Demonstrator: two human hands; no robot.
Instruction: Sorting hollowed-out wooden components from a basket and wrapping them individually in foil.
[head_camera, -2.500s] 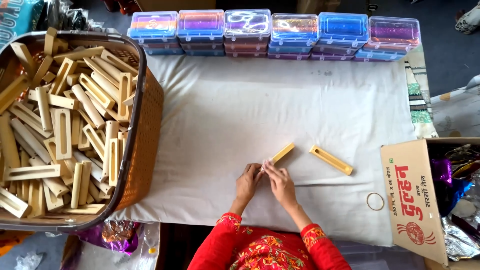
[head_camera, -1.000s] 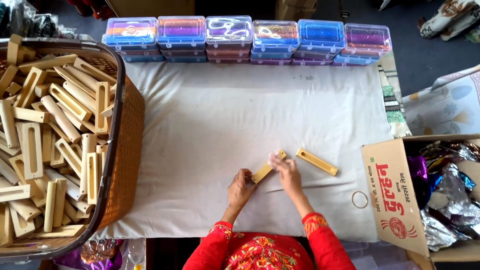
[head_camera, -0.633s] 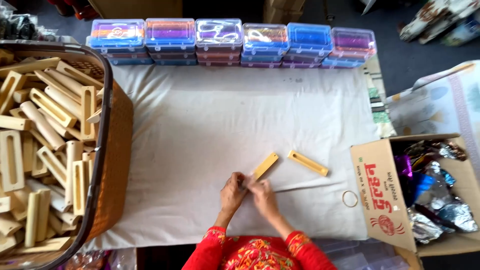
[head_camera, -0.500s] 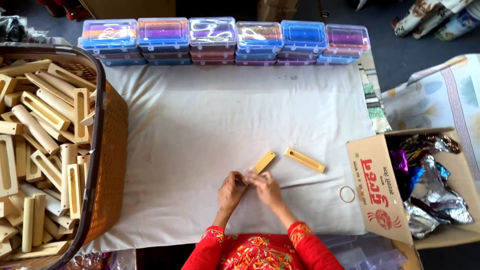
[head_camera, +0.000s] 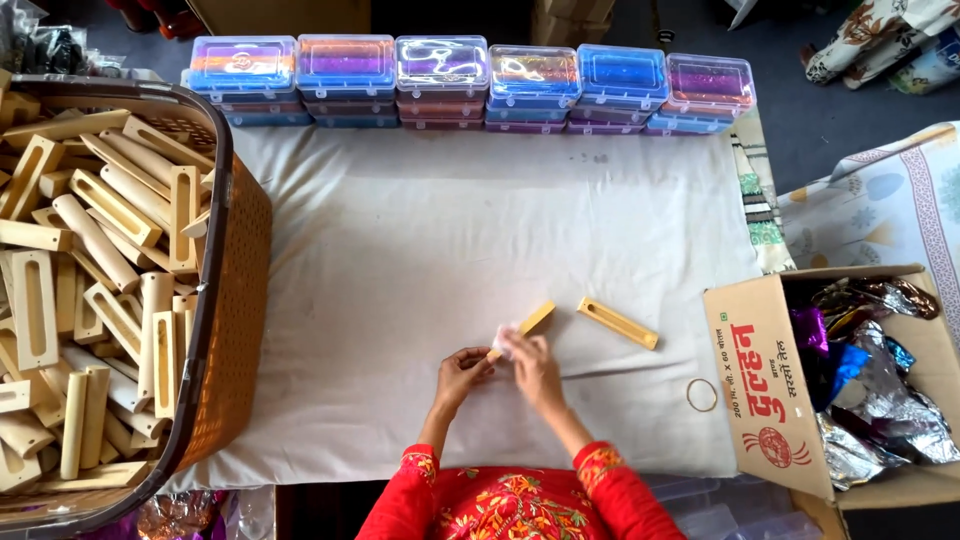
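My left hand (head_camera: 462, 370) and my right hand (head_camera: 531, 361) meet low over the white cloth (head_camera: 420, 250). Together they hold a slim yellow wooden stick (head_camera: 534, 320) that points up and to the right. A small pale piece shows at my right fingertips against the stick; I cannot tell what it is. Just to the right, a slotted wooden block (head_camera: 617, 322) lies flat on the cloth, apart from my hands. Both sleeves are red with embroidery.
A brown wicker basket (head_camera: 235, 290) full of several slotted wooden blocks stands at the left. Several clear plastic boxes (head_camera: 470, 80) with coloured contents line the far edge. A rubber ring (head_camera: 701, 395) lies by an open cardboard box (head_camera: 770, 380) holding shiny foil at the right.
The view has shifted, so everything sits further right in frame. My hands stayed together on the stick near the cloth's front edge, and the slotted block has not moved.
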